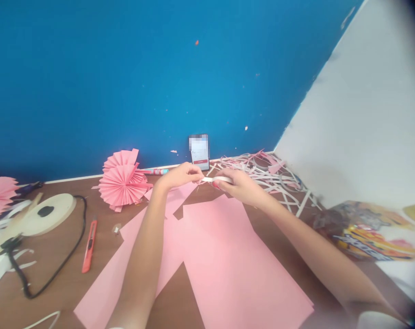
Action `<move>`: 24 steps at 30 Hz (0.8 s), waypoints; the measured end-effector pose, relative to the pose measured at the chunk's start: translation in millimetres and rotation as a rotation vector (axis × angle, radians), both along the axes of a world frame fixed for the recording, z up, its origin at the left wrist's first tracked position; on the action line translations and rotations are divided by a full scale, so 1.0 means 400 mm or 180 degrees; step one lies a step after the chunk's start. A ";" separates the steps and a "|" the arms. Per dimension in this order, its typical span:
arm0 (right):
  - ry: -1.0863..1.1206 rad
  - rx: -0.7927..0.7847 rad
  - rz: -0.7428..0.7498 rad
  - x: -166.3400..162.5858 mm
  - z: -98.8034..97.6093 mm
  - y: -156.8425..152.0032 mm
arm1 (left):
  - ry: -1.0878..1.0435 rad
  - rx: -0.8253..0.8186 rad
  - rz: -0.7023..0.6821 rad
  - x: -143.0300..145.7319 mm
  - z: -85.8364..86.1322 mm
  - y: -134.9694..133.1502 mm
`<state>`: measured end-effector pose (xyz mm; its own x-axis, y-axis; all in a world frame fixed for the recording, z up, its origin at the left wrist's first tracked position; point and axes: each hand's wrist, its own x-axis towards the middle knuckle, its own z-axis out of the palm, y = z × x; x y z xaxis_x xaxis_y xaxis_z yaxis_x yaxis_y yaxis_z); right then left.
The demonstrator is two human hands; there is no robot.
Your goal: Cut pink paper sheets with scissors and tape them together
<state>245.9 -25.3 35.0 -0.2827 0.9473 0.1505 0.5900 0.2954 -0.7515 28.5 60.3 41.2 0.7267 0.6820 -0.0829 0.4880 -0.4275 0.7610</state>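
Two pleated pink rosettes, a front one (pixel 125 185) and a rear one (pixel 119 160), stand folded and fanned out at the back of your brown table (pixel 178 301); a third rosette (pixel 2 194) shows at the left edge; the near pink sheet (pixel 234 256) lies flat and unpleated, overlapping other pink paper (pixel 175 246), so folding there appears undone; the tape roll (pixel 225 178) is up in your hands above the far edge of the sheets, in front of the phone (pixel 200 153); a short white strip (pixel 207 179) spans from roll to fingers, and I judge it not yet stuck to any paper; your left hand (pixel 181 176) has thumb and forefinger pinched together on the strip's end, wrist bent inward, forearm rising over the left-hand paper; your right hand (pixel 241 185) is clamped round the roll, its forearm slanting in from the lower right; the red cutter (pixel 90 246) lies untouched, left of the sheets; paper offcuts (pixel 272 176) are heaped behind your right hand.
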 end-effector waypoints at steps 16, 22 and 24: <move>-0.0845 0.0602 0.0916 0.023 0.027 0.002 | 0.0409 -0.0354 -0.0176 -0.080 0.011 0.021; -0.0882 0.0443 0.0850 0.040 0.042 -0.004 | 0.0437 -0.0604 -0.0229 -0.072 0.006 0.023; -0.0877 0.0351 0.0843 0.044 0.043 -0.009 | 0.0552 -0.0663 -0.0263 -0.072 -0.007 0.027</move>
